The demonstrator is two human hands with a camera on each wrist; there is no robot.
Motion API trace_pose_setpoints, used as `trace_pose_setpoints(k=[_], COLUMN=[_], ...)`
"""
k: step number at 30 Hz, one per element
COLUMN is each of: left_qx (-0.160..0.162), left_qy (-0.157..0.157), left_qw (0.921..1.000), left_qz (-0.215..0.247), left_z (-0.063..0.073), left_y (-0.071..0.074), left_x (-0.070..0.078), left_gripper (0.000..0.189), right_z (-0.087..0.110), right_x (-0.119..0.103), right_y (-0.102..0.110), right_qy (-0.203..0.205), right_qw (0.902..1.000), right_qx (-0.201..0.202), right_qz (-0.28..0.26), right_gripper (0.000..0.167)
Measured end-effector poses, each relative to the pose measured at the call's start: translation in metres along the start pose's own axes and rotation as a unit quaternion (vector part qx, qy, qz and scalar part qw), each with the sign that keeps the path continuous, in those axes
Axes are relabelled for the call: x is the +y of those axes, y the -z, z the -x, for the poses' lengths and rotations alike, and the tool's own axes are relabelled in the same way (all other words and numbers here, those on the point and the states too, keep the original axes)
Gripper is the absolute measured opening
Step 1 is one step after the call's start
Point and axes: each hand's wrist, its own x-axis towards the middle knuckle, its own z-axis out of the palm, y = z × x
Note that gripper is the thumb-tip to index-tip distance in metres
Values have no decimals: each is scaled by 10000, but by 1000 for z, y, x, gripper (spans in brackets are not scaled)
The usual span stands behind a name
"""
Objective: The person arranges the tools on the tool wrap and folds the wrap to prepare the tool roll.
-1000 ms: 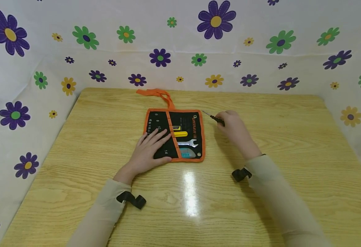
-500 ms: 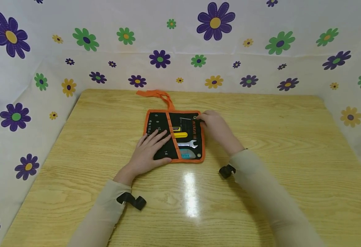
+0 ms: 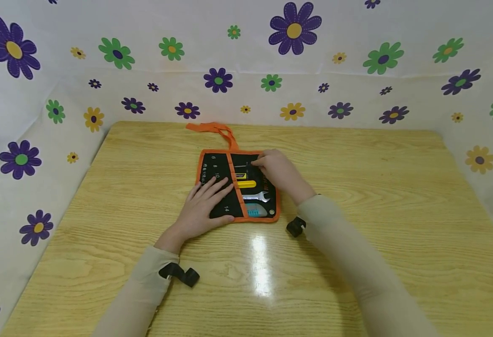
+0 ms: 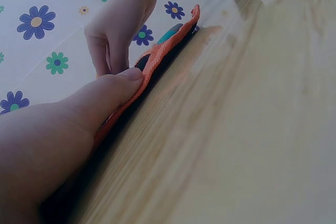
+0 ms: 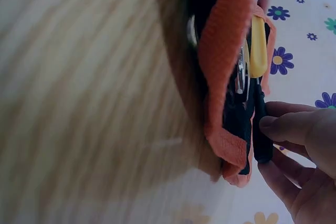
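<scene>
A black tool pouch [image 3: 223,163] with orange edging lies unrolled on the table. My left hand [image 3: 200,208] rests flat on its left part, fingers spread; in the left wrist view the thumb [image 4: 118,90] lies over the orange edge. My right hand [image 3: 283,174] pinches a screwdriver by its black handle [image 5: 261,132] above the pouch's upper right. Its thin shaft [image 3: 241,166] points left to the slanted pocket edge; whether the tip is inside cannot be told. Below it, a yellow handle [image 3: 246,184], an open-end wrench [image 3: 261,196] and a teal-and-grey tool [image 3: 255,210] stick out of pockets.
Orange tie straps [image 3: 212,127] trail from the pouch's far edge. The wooden table [image 3: 381,187] extends on both sides, backed by a flowered cloth [image 3: 246,56]. Black bands [image 3: 180,273] hang from both wrists.
My right hand has moved left with the screwdriver, from beside the pouch to over its upper right part, bringing the shaft to the pocket edge. My left hand has stayed put.
</scene>
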Motion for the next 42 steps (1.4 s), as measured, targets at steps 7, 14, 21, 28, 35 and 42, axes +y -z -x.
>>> trace_pose_setpoints(k=[7,14,21,28,35,42], left_qx=[33,51,61,57,68,56], left_qy=[-28,-41,-70,-82,-92,-73], left_qw=[10000,10000,9999,9999,9999,9999], left_qz=[13,49,75,82,104,95], left_z=[1,1,0,0,-1,0], left_y=[-1,-1,-1,-2,-3,-1], left_x=[-1,-1,-1,-2,-3,-2], left_gripper=[80,80,79,79,79,80], right_z=[-11,-18,-23,-27,-29,-29], right_x=[-5,-12,-17,-24,-29,-29], right_y=[-7,-10,-15,-16,-17,-19], right_qy=[164,280,239,10,-214,-149], right_qw=[9998,9993,9990,9986,9965,9965], right_qx=[-86,-85,-103,-270,-356,-282], right_qz=[12,-245,-364,-456,-724,-774], right_gripper=[25,25,25,26,27,27])
